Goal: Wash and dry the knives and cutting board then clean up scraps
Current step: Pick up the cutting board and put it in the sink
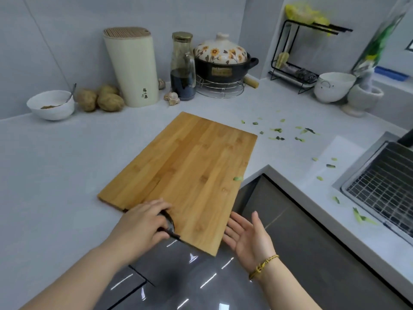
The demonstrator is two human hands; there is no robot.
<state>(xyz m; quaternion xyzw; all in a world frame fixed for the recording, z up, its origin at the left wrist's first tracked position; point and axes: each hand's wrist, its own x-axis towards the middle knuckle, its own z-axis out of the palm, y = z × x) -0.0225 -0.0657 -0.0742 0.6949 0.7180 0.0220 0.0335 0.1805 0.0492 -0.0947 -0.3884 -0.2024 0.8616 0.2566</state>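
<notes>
Our cutting board (187,171) on the bench (55,164) runs 7 to 1 o'clock, near end overhanging. Our left hand (143,224) grips its handle hole; our right hand (248,236) hovers open alongside. Scraps (278,130) lie at 2 o'clock.

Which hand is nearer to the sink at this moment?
Right. The right hand is open beside the near right edge of the cutting board, toward the sink. The left hand grips the board's handle cut-out, farther to the left.

Bright, even, cool light, faint soft shadows, streaky white glare on the glossy dark floor (178,274), wide-angle bending at edges, mild softness, blurrier upper right.
</notes>
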